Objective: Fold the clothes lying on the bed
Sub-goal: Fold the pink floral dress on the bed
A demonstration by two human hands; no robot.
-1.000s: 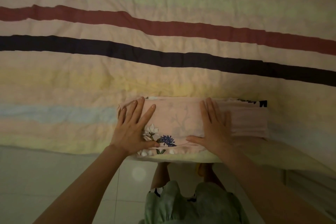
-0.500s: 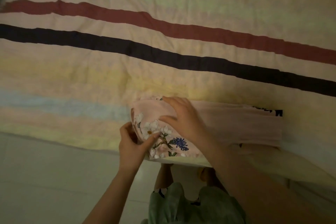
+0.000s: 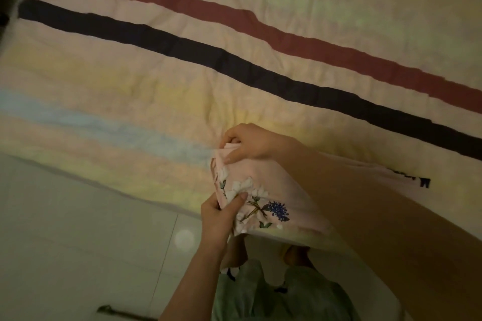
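Left hand point(image 3: 217, 219) pinches near corner of folded floral garment point(image 3: 263, 190); right hand point(image 3: 250, 144) grips its far corner, on striped bedsheet point(image 3: 156, 81).

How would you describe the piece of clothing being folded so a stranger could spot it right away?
Start at the striped bedsheet, then drop to its near edge by the floor. There both hands, left hand and right hand, grip a folded pale pink garment. Its white and blue flower print sets it apart from the sheet's plain bands.
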